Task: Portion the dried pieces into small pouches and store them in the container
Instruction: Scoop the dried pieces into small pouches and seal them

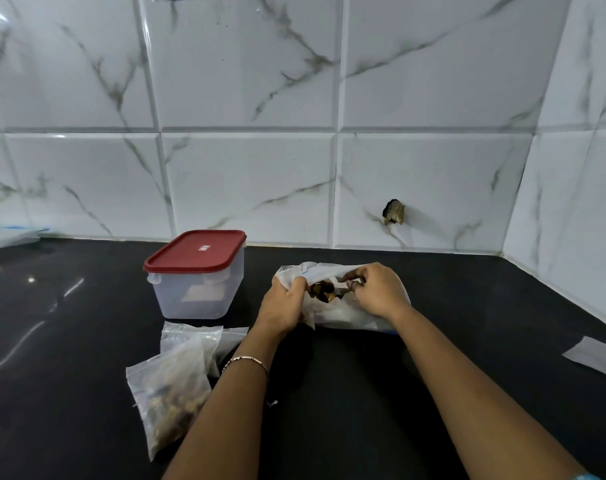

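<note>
Your left hand [283,306] grips the bag [336,318] rim; hold its mouth wide. Your right hand [376,291] pinches dried pieces [324,292] inside: lift small amounts (container [197,294], lid [195,251] on, at the bag's 10 o'clock).

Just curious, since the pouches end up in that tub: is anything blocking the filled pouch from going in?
Yes: the red lid sits on the container, covering its opening. The filled pouch lies in front, empty pouches between them.
</note>
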Demonstrator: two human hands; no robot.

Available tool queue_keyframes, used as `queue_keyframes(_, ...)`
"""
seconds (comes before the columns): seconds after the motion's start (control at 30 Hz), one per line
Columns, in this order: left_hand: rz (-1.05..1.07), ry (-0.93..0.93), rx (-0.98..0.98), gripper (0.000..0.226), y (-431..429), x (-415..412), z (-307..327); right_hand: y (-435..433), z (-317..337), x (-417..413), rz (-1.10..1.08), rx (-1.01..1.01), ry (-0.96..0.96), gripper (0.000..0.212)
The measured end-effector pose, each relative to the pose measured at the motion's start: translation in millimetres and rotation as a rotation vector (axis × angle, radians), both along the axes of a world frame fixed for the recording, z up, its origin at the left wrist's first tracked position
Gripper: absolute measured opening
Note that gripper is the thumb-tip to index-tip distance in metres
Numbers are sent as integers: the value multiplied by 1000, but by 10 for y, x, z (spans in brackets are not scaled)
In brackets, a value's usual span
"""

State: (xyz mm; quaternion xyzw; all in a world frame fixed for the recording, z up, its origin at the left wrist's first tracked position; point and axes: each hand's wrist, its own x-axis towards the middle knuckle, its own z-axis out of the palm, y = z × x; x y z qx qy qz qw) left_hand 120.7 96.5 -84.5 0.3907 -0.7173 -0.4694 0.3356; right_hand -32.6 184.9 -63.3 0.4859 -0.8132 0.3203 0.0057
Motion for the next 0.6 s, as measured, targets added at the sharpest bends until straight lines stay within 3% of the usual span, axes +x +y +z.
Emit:
queue_keyframes(0.43, -53, 122, 140, 46, 29, 27, 21, 29, 131, -39, -43, 60, -351, 25)
queue_keyframes(0.6, -103, 133, 200, 36, 51, 16, 20, 89, 105, -14, -43, 57, -541, 29)
